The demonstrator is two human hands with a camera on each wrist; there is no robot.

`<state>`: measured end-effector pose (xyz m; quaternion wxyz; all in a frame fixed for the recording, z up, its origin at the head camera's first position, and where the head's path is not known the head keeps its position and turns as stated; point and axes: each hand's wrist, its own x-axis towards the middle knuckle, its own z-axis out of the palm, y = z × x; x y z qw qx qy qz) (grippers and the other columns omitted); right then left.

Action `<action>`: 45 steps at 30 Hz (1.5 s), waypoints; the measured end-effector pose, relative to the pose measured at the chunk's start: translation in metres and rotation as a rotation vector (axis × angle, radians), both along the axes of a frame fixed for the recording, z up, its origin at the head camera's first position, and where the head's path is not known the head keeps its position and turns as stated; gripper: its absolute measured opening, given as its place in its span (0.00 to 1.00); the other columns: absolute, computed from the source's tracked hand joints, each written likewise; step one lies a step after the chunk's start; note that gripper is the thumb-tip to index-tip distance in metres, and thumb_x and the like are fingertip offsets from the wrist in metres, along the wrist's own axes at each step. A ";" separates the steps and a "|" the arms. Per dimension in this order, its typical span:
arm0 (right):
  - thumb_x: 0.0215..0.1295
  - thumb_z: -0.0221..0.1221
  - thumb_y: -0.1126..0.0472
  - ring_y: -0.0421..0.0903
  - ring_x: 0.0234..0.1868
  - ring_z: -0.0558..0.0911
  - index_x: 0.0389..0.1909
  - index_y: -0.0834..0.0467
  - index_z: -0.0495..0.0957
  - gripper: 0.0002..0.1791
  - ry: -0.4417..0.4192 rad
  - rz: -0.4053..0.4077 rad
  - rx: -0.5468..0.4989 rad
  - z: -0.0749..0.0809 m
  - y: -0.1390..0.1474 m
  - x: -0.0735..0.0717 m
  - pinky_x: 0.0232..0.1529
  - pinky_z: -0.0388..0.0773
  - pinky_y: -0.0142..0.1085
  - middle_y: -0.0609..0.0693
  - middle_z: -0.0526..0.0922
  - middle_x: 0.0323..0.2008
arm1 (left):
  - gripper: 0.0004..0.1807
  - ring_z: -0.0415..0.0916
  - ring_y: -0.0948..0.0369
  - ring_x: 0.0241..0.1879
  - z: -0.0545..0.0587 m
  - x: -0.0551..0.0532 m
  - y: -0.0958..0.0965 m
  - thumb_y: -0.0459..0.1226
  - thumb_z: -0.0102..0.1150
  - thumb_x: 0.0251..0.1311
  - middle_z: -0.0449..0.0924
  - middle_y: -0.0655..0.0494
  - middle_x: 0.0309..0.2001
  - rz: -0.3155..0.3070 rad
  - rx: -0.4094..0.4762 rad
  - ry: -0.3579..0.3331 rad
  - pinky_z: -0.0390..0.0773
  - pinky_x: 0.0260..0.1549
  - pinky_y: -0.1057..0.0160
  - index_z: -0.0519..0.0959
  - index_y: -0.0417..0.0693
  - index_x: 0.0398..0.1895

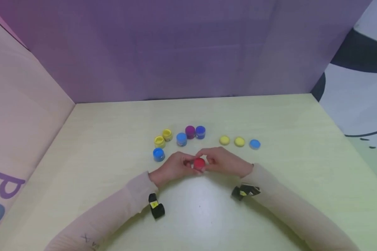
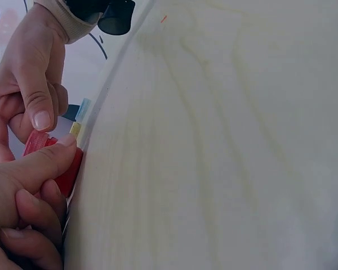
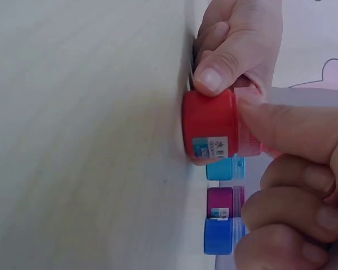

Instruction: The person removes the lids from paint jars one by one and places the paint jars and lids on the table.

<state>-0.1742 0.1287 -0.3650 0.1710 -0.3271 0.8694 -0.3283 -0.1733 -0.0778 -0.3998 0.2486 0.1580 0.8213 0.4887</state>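
Observation:
A small red paint jar [image 1: 199,164] stands upright between both hands, close to the tabletop. With thumb and fingers, my left hand [image 1: 175,167] grips the red body [image 3: 207,121]. My right hand [image 1: 226,162] pinches the translucent, ribbed lid [image 3: 248,135], its thumb lying along the lid's side in the right wrist view. A white and blue label [image 3: 210,147] shows on the jar. In the left wrist view, the left thumb [image 2: 50,163] crosses in front of the jar and hides part of it.
Beyond the left hand stand two uncovered yellow jars [image 1: 159,141] and a blue jar [image 1: 158,154]. Further back are a light blue jar [image 1: 181,139], a purple jar [image 1: 190,132] and a dark blue jar [image 1: 200,132]. Two yellow lids [image 1: 239,141] and a blue lid [image 1: 254,144] lie behind the right hand.

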 end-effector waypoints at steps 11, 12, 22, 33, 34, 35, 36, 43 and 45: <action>0.55 0.66 0.46 0.38 0.16 0.63 0.40 0.56 0.70 0.22 -0.031 -0.180 0.034 0.003 -0.009 0.010 0.19 0.60 0.29 0.42 0.62 0.13 | 0.20 0.70 0.60 0.31 0.000 -0.001 -0.001 0.41 0.68 0.53 0.78 0.56 0.26 -0.021 -0.014 -0.020 0.68 0.30 0.66 0.81 0.59 0.51; 0.55 0.66 0.46 0.38 0.16 0.63 0.39 0.56 0.70 0.22 -0.031 -0.194 0.054 0.004 -0.011 0.011 0.19 0.60 0.29 0.42 0.62 0.14 | 0.21 0.69 0.59 0.31 0.000 -0.001 -0.001 0.41 0.68 0.53 0.77 0.55 0.25 -0.021 -0.013 -0.022 0.68 0.29 0.66 0.81 0.58 0.52; 0.55 0.67 0.49 0.38 0.16 0.63 0.36 0.57 0.71 0.19 0.003 -0.220 0.112 0.003 -0.015 0.014 0.19 0.60 0.28 0.43 0.64 0.14 | 0.19 0.70 0.59 0.33 0.000 0.000 -0.001 0.39 0.67 0.54 0.77 0.55 0.24 -0.027 -0.001 -0.018 0.69 0.32 0.66 0.81 0.57 0.52; 0.61 0.62 0.59 0.35 0.16 0.61 0.44 0.55 0.71 0.14 0.078 -0.052 0.054 0.003 -0.007 0.010 0.19 0.59 0.27 0.41 0.63 0.14 | 0.16 0.66 0.61 0.28 0.006 0.003 0.000 0.40 0.68 0.52 0.71 0.56 0.22 -0.012 0.009 0.003 0.64 0.27 0.68 0.83 0.58 0.47; 0.61 0.62 0.59 0.36 0.16 0.61 0.46 0.54 0.71 0.14 0.076 -0.040 0.054 0.003 -0.006 0.009 0.19 0.59 0.27 0.41 0.63 0.14 | 0.16 0.66 0.61 0.28 0.006 0.003 0.000 0.40 0.69 0.52 0.71 0.56 0.22 -0.013 0.012 0.002 0.64 0.26 0.68 0.83 0.58 0.47; 0.61 0.62 0.59 0.36 0.16 0.61 0.47 0.54 0.71 0.15 0.079 -0.027 0.059 0.003 -0.005 0.008 0.20 0.59 0.27 0.41 0.62 0.14 | 0.16 0.66 0.61 0.28 0.005 0.003 0.000 0.41 0.69 0.52 0.72 0.56 0.22 -0.012 0.011 0.003 0.64 0.26 0.68 0.83 0.58 0.47; 0.62 0.62 0.59 0.36 0.16 0.61 0.49 0.53 0.72 0.16 0.080 -0.015 0.064 0.003 -0.003 0.008 0.20 0.59 0.27 0.41 0.62 0.14 | 0.16 0.67 0.61 0.28 0.005 0.002 0.000 0.40 0.69 0.52 0.72 0.56 0.22 -0.011 0.007 0.003 0.64 0.27 0.68 0.83 0.59 0.46; 0.64 0.59 0.59 0.34 0.24 0.70 0.58 0.49 0.74 0.20 0.058 0.056 0.082 0.006 0.003 0.000 0.31 0.70 0.27 0.41 0.80 0.30 | 0.17 0.72 0.61 0.35 0.001 -0.001 0.000 0.40 0.70 0.50 0.83 0.62 0.32 -0.003 0.022 -0.033 0.72 0.37 0.66 0.83 0.58 0.47; 0.64 0.60 0.60 0.35 0.24 0.70 0.58 0.48 0.74 0.21 0.039 0.064 0.082 0.008 0.003 -0.002 0.31 0.71 0.28 0.41 0.80 0.32 | 0.17 0.73 0.61 0.35 0.001 -0.001 0.000 0.39 0.70 0.50 0.83 0.62 0.33 -0.005 0.026 -0.042 0.72 0.37 0.65 0.83 0.57 0.47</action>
